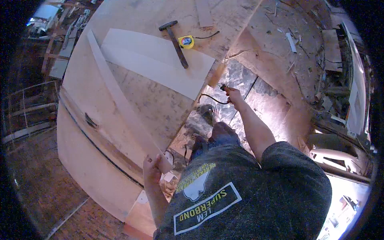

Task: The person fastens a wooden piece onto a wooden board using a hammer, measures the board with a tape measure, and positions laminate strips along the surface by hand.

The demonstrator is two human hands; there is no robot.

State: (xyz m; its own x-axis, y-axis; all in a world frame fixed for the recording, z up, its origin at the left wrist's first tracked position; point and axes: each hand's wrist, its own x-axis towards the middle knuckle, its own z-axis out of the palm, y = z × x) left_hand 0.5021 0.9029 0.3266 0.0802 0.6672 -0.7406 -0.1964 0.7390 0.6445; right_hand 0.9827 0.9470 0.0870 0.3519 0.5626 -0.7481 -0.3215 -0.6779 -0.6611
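My left hand [152,169] is closed around the near end of a long, narrow, pale wooden strip [116,94], which slants up and left across the worktable [140,94]. Beyond the table's edge, my right hand [235,99] grips a small dark handle-like object [225,87]. A dark cord [214,99] loops beside that hand; whether it joins the object I cannot tell. A pale board [156,58] lies flat on the table. Across it rests a hammer [175,44], with a yellow tape measure [186,41] touching or close to its handle.
Another pale board piece [204,14] lies at the table's far side. A dark cable or strip [98,144] runs along the left. Wood scraps [291,42] litter the surface at upper right. Wood shavings [170,187] lie near my left forearm. Stacked timber stands at far right.
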